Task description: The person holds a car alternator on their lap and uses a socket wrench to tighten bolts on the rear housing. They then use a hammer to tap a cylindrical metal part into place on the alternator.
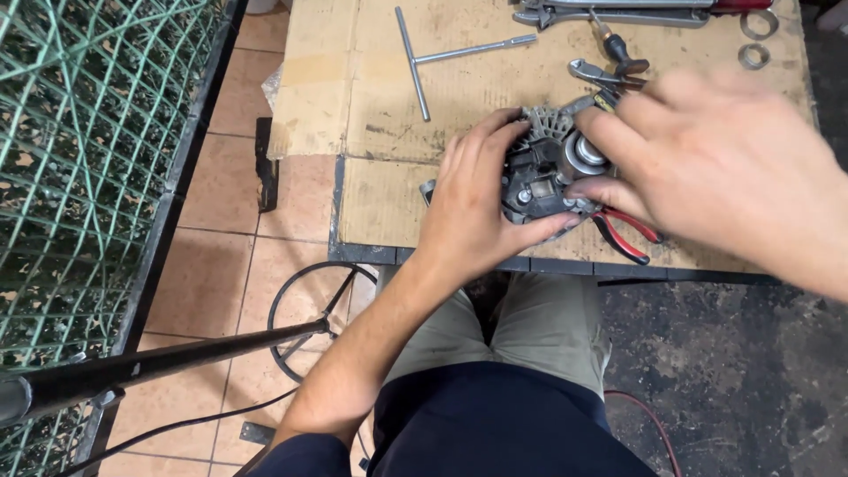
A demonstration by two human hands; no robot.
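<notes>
Left hand clamps the grey alternator housing on the cardboard-covered table, right hand pinching its far side (red-handled pliers partly underneath).

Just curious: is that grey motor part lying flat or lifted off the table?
Cannot tell for sure: the motor part sits low over the cardboard, gripped by both hands.

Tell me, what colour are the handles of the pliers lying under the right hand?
Red and black, seen in the head view: the pliers' handles stick out below the right hand.
</notes>
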